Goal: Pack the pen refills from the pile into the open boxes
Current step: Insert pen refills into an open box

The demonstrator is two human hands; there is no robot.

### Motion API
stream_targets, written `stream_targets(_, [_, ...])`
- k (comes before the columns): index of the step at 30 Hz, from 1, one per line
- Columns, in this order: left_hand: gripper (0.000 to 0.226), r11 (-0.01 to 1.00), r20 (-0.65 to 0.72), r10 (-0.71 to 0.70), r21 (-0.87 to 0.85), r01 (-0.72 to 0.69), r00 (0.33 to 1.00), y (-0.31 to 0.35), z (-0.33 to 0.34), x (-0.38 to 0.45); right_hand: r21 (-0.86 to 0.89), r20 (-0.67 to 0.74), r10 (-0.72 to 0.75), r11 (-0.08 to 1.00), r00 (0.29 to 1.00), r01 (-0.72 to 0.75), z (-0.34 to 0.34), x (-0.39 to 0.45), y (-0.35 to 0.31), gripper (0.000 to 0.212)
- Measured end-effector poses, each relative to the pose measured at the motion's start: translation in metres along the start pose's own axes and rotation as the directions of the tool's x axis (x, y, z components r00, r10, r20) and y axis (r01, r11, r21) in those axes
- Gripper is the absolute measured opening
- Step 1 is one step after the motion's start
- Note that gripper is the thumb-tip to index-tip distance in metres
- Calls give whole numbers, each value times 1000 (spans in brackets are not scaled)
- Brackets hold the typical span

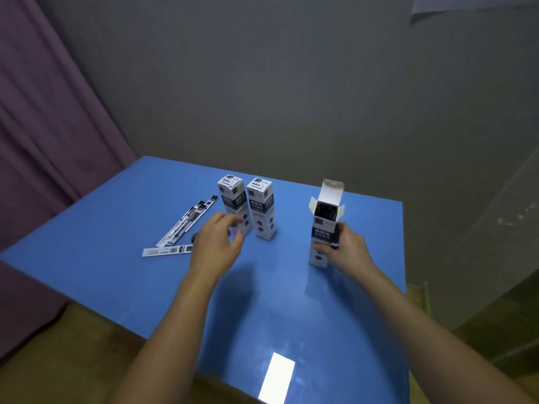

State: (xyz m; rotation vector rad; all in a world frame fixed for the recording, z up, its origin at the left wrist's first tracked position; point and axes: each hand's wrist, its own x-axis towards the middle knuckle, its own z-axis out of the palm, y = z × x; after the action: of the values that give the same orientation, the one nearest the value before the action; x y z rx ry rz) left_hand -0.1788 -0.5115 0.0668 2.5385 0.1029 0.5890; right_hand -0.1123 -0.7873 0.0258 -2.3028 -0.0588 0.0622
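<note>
An open white-and-black box [324, 225] stands upright on the right of the blue table [116, 228], its top flaps raised and dark refills visible inside. My right hand [344, 246] grips its lower half. Two closed boxes of the same kind [233, 199] [262, 205] stand side by side in the middle. A few packaged pen refills [189, 220] [166, 251] lie flat on the left. My left hand [217, 243] hovers between the refills and the closed boxes, fingers curled and apart, holding nothing that I can see.
The blue table ends close behind the boxes, with a grey wall beyond. A purple curtain [43, 126] hangs at the left. A bright light reflection [277, 377] lies on the table's near part. Wooden floor shows below the table's left edge.
</note>
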Motion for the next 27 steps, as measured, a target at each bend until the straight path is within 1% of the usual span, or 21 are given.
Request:
stream_targets(1, [19, 999, 13, -37, 26, 37, 999, -7, -2, -5, -55, 20, 37, 998, 999, -36, -1, -1, 0, 48])
stream_targets(3, [20, 991, 33, -112, 72, 110, 993, -21, -6, -20, -213, 59, 159, 967, 986, -143, 0, -5, 0, 48])
stream_targets(5, [20, 978, 64, -179, 116, 171, 982, -32, -10, -35, -341, 80, 258, 915, 963, -217, 3, -16, 0, 36])
stream_targets(7, [21, 957, 101, -256, 167, 238, 961, -42, -15, -47, -453, 104, 277, 868, 955, -203, 11, -30, -4, 20])
stream_targets(8, [21, 946, 112, -288, 191, 263, 951, -48, -18, -53, -496, 113, 269, 850, 956, -181, 16, -36, -8, 17])
stream_targets(10, [20, 923, 115, -342, 226, 311, 933, -63, -26, -61, -535, 128, 218, 836, 967, -118, 28, -48, -16, 23])
stream_targets(12, [22, 904, 101, -383, 248, 349, 918, -76, -34, -67, -543, 156, 127, 840, 980, -22, 40, -55, -26, 29])
stream_targets(16, [24, 890, 98, -374, 319, 326, 922, -94, -53, -73, -541, 226, -71, 820, 972, 186, 61, -57, -52, 26])
stream_targets(19, [25, 865, 97, -395, 375, 334, 914, -110, -69, -74, -568, 249, -185, 767, 951, 298, 78, -53, -76, 22])
stream_targets(22, [28, 848, 91, -405, 410, 337, 910, -128, -85, -74, -582, 267, -220, 739, 938, 339, 99, -49, -102, 26])
stream_targets(27, [29, 847, 110, -407, 418, 329, 907, -166, -112, -73, -587, 293, -228, 723, 928, 363, 137, -48, -144, 29])
